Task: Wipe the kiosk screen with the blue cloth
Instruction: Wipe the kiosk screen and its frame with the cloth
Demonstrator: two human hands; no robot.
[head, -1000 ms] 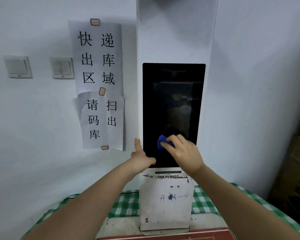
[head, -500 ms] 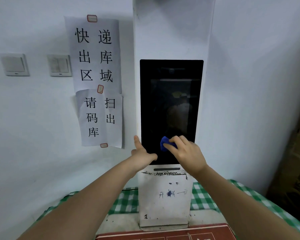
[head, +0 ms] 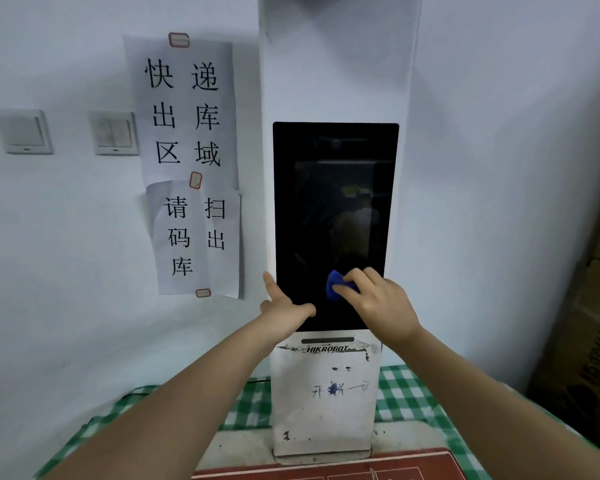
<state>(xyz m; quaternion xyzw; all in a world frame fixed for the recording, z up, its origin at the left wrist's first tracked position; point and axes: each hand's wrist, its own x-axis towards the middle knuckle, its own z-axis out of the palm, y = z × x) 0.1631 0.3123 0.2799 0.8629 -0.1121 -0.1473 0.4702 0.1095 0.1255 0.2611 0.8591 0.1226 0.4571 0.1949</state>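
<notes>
While both forearms reach up from the green checked tablecloth [head: 400, 393], the right hand [head: 378, 303] curls its fingers round the blue cloth [head: 336, 289], pressing it on the lower part of the kiosk screen [head: 333, 202]. Left of the cloth, the left hand [head: 284, 306] rests on the screen's lower left edge, forefinger straight, holding nothing. Left of the screen hang paper signs [head: 187, 161].
</notes>
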